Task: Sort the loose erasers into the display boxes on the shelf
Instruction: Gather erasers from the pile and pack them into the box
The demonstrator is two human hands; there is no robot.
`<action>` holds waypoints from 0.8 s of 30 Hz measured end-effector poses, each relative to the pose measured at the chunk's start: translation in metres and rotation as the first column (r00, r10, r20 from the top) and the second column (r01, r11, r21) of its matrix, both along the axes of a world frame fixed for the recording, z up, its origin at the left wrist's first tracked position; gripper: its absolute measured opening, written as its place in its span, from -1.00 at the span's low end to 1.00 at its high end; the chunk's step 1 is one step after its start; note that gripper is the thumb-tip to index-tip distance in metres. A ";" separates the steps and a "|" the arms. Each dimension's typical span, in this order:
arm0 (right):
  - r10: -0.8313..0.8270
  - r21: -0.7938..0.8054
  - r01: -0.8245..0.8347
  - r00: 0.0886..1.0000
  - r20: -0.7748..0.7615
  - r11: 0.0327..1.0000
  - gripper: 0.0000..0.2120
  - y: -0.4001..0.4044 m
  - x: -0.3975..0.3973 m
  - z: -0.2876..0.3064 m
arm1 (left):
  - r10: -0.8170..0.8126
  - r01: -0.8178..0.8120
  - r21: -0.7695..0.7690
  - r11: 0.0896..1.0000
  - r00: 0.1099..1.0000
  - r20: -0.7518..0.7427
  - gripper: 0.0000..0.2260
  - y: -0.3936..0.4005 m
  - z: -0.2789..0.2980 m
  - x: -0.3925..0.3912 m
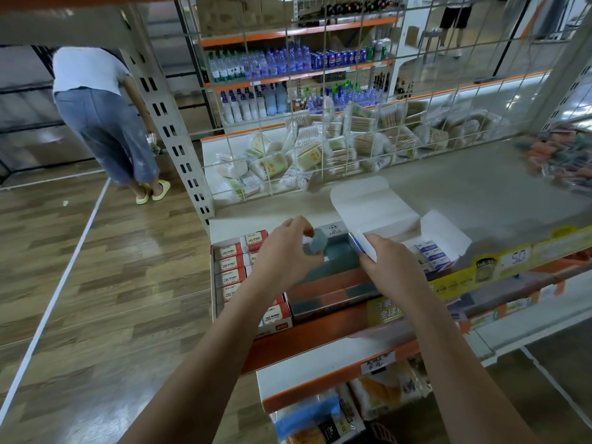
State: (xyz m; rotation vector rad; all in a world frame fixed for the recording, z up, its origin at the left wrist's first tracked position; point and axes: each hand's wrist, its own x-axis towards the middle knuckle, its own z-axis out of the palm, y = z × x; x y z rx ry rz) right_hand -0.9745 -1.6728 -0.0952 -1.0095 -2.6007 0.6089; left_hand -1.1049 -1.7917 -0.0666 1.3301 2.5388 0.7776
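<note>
Head view: left hand fingers pinch grey erasers; right hand grips a white-blue eraser.

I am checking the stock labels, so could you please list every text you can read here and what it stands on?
"2B": on the red and white eraser packs in the left display box.
"36": on the back wall of the middle display box; the small print around it is too blurred.
"50", or possibly "5.0": on the white price tag on the shelf edge.
Yellow shelf strip, blue and white packs, lower price tag: unreadable.
</note>
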 end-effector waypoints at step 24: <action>0.001 0.023 0.000 0.999 -0.036 1.000 -0.85 0.000 0.001 -0.004 | -0.128 0.098 -0.092 0.991 0.904 -0.408 -0.71 0.005 -0.023 0.008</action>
